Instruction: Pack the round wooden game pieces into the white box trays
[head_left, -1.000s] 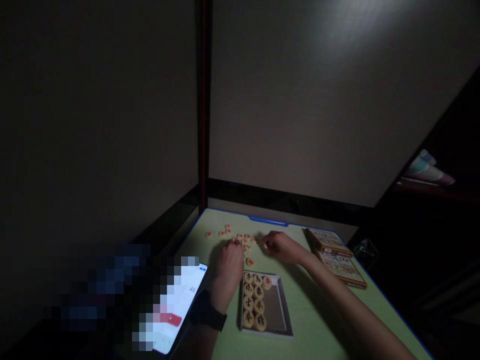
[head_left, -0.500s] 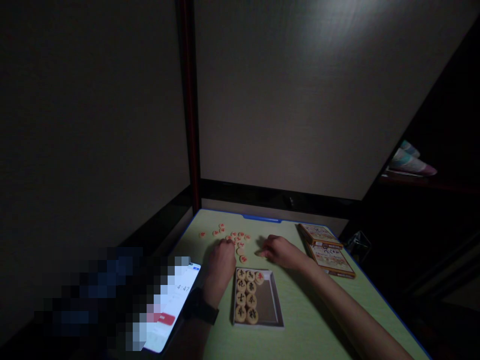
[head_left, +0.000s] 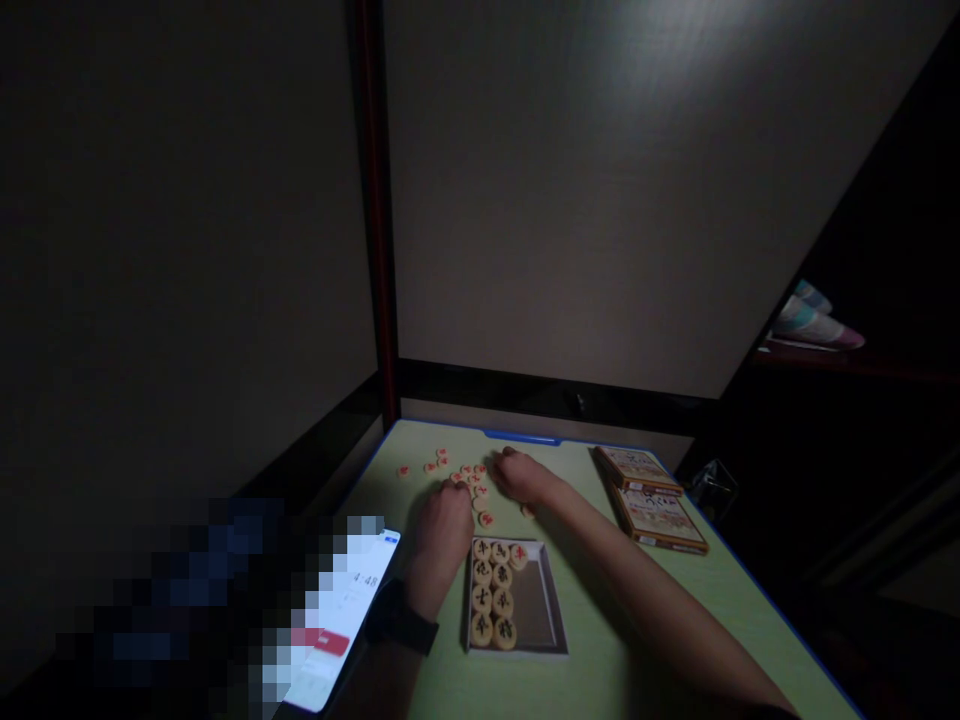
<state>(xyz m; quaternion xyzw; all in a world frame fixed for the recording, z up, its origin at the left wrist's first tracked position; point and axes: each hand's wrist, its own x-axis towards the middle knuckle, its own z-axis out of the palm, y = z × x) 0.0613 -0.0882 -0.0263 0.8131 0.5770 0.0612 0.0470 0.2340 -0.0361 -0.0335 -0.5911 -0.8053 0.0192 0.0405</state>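
dim overall | glare high on rear panel (head_left: 592,200) | phone screen (head_left: 346,600) bright | lower left pixelated

Red-marked xiangqi pieces (head_left: 487,520), loose beyond a part-filled tray (head_left: 557,612)
The pale discs mostly lie character-up; the shallow rectangular tray holds eight black-marked pieces (head_left: 481,600) in two columns, a red-marked disc (head_left: 518,556) beside the far pair.

We've got 1 blk wristwatch (head_left: 401,615) on our L wrist (head_left: 427,588), w/ a wide strap (head_left: 422,632); finer details too dark to ID. Our R forearm (head_left: 645,590) is bare as far as it shows, & our R hand (head_left: 523,475) too.
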